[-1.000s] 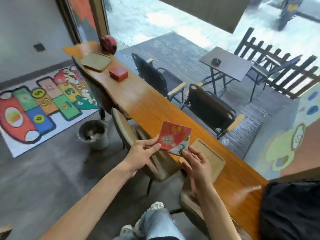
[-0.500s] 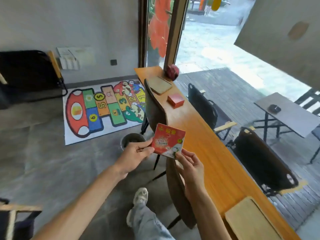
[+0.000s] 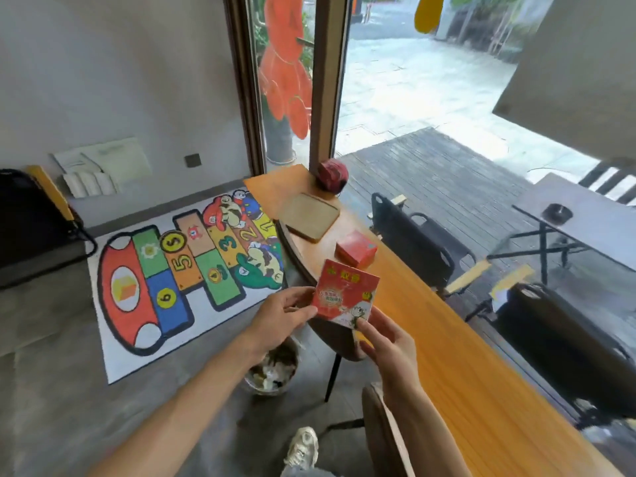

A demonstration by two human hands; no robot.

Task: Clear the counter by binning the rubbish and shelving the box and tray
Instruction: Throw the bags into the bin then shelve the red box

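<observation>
A flat red packet (image 3: pixel 345 293) with a printed label hangs in the air between both hands, beside the long wooden counter (image 3: pixel 447 356). My left hand (image 3: pixel 281 315) pinches its left edge and my right hand (image 3: pixel 387 342) pinches its lower right corner. Directly below my left forearm a round bin (image 3: pixel 275 368) stands on the floor, holding crumpled rubbish. Further along the counter sit a small red box (image 3: pixel 356 248), a wooden tray (image 3: pixel 309 216) and a red ball-shaped object (image 3: pixel 331 174) at the far end.
Chairs (image 3: pixel 385 428) stand against the counter's near side, one under the packet. A colourful hopscotch mat (image 3: pixel 186 266) lies on the grey floor to the left. Black chairs (image 3: pixel 413 235) and a grey table (image 3: pixel 585 218) sit on the deck outside the window.
My view has moved along the counter toward the far end. The bin, ahead of my hands before, now lies under my left forearm. Both hands still hold the packet.
</observation>
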